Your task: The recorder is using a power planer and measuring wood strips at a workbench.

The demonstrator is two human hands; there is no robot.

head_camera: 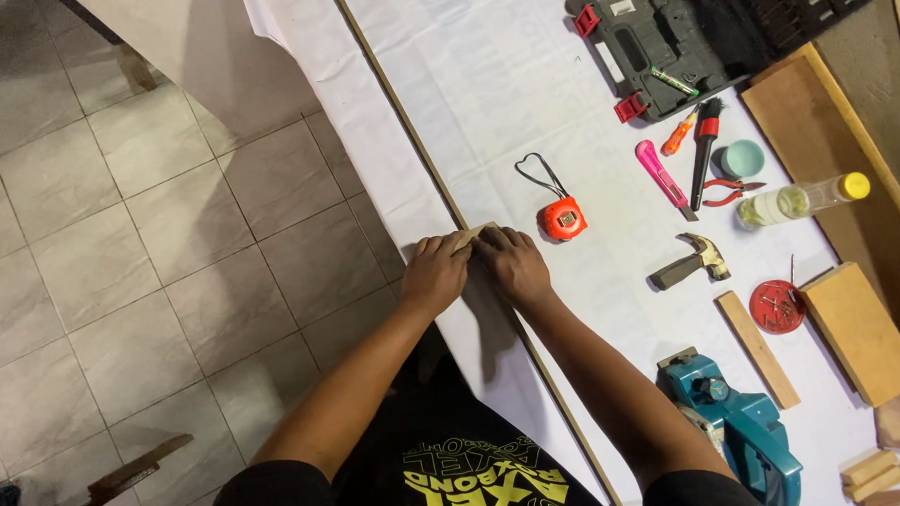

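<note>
Left hand and right hand side by side, palms down, fingers curled, pressing small tan block | block flat, mostly covered, on thin wooden strip at white surface edge | orange tape measure just beside.

Orange tape measure, pink utility knife, teal planer, white tablecloth

Both hands, left hand and right hand, sit on a small block at the table edge. Tape measure at 2 o'clock, hammer at 3, planer at 4.
</note>
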